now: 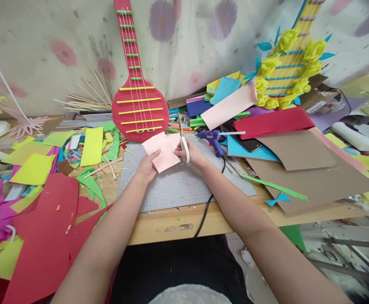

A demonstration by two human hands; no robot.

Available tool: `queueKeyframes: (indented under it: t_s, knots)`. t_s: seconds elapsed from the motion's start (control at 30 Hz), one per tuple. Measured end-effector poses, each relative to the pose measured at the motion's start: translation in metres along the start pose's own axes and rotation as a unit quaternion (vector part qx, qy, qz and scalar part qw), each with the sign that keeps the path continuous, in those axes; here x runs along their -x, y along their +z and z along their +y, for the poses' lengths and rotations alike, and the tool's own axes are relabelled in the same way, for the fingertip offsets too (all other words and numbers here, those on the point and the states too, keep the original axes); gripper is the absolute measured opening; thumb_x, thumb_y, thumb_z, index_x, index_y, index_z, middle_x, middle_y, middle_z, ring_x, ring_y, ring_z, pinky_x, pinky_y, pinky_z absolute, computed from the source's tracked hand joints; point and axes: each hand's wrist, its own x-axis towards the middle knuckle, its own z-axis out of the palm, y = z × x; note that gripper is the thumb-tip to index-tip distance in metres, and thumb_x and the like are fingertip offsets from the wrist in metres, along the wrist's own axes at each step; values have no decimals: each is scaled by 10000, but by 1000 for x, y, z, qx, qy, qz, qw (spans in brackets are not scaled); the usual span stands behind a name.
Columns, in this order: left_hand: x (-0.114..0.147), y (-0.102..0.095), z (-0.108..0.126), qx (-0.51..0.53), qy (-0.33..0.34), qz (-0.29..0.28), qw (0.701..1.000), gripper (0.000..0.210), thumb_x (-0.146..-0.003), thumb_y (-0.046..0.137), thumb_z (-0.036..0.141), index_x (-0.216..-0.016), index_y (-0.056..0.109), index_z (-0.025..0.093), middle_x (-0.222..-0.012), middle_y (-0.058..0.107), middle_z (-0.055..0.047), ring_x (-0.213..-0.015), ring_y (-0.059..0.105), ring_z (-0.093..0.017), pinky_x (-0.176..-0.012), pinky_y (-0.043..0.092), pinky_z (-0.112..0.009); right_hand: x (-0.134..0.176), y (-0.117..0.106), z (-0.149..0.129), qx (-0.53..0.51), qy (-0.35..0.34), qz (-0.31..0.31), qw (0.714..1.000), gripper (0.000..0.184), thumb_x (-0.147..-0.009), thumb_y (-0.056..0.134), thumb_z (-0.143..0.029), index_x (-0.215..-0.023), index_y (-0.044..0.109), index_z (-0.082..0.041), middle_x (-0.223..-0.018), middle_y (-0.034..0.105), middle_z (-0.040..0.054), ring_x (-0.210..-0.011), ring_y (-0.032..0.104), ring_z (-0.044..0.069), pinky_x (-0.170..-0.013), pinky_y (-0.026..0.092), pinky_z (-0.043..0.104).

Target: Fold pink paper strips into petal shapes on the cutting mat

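Observation:
A pale pink sheet of paper (162, 154) is held above the grey cutting mat (171, 192). My left hand (148, 166) is closed on the sheet's left lower edge, thumb on top. Scissors with white handles (184, 147) are in my right hand (192, 155), their blades pointing up and away from me. Fingertips of that same hand also touch the sheet's right edge. Just behind the sheet, a red paper instrument (141, 110) with yellow strips and white strings leans against the patterned curtain.
A blue glue gun (214, 141) lies right of my hands, its black cord (207, 211) crossing the mat. Brown cardboard (301, 152) and red paper (274, 122) are stacked on the right. Red sheets (49, 228) and scraps cover the left. A yellow-flowered instrument (288, 69) stands back right.

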Motion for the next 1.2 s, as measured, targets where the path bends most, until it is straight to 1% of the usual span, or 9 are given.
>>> queueKeyframes:
  t_s: [0.07, 0.23, 0.33, 0.43, 0.5, 0.63, 0.8, 1.03, 1.2]
  knots:
    - [1, 1, 0, -15, 4, 16, 1000, 350, -668, 684, 126, -1016, 654, 120, -1117, 665, -130, -1024, 630, -281, -954, 474, -456, 0, 1, 0, -1, -4, -8, 1000, 503, -417, 802, -268, -758, 442, -187, -687, 562, -44, -608, 542, 93, -609, 460, 265]
    - [-3, 1, -6, -30, 45, 120, 991, 310, -607, 710, 46, -903, 671, 129, -1015, 707, -103, -1005, 641, -255, -947, 486, -413, 1, 2, -1, 9, -14, -23, 1000, 549, -422, 822, -359, -759, 422, -195, -655, 543, -53, -585, 534, 90, -582, 454, 255]
    - [-8, -2, -5, 1, 64, 156, 986, 278, -627, 696, 42, -887, 665, 136, -986, 715, -88, -993, 647, -242, -929, 499, -397, 6, -1, -3, 41, -22, -51, 998, 518, -539, 755, -506, -777, 415, -196, -649, 538, -45, -560, 517, 85, -542, 431, 241]
    - [-11, -6, 2, 38, 73, 177, 981, 290, -667, 652, 23, -928, 653, 149, -1026, 705, -78, -1010, 641, -230, -924, 503, -389, 11, -7, -11, 111, -4, -87, 990, 500, -649, 634, -620, -794, 418, -193, -639, 522, -42, -531, 483, 76, -485, 390, 221]
    - [-11, -9, 8, 60, 68, 176, 980, 308, -699, 621, 22, -975, 644, 157, -1070, 692, -76, -1035, 630, -225, -927, 503, -380, 12, -11, -19, 163, 8, -143, 976, 490, -673, 612, -628, -797, 436, -188, -623, 513, -42, -535, 483, 81, -471, 379, 214]
    - [-12, -13, 16, 95, 59, 164, 980, 370, -744, 590, 45, -1089, 612, 176, -1104, 679, -74, -1068, 613, -211, -938, 498, -353, 6, -16, -35, 220, 58, -279, 933, 470, -679, 623, -614, -778, 507, -169, -621, 550, -16, -554, 514, 95, -470, 395, 213]
    - [-13, -15, 19, 116, 54, 161, 979, 371, -775, 556, 53, -1124, 593, 173, -1134, 666, -75, -1086, 603, -204, -947, 491, -347, -5, -15, -44, 218, 142, -379, 888, 550, -678, 542, -705, -778, 557, -165, -598, 579, 6, -520, 534, 108, -470, 433, 231]
    - [-11, -11, 17, 98, 50, 185, 977, 368, -762, 565, 40, -1105, 601, 168, -1151, 655, -86, -1085, 602, -219, -943, 491, -377, -6, -11, -42, 201, 142, -376, 893, 608, -672, 493, -748, -792, 571, -157, -634, 596, 30, -538, 551, 118, -476, 456, 239]
    - [-11, -10, 15, 94, 63, 202, 973, 357, -761, 563, 36, -1092, 607, 163, -1177, 641, -91, -1097, 595, -220, -938, 493, -375, -5, -7, -42, 204, 147, -356, 900, 559, -684, 534, -709, -746, 564, -154, -580, 570, 13, -466, 495, 91, -424, 406, 216]
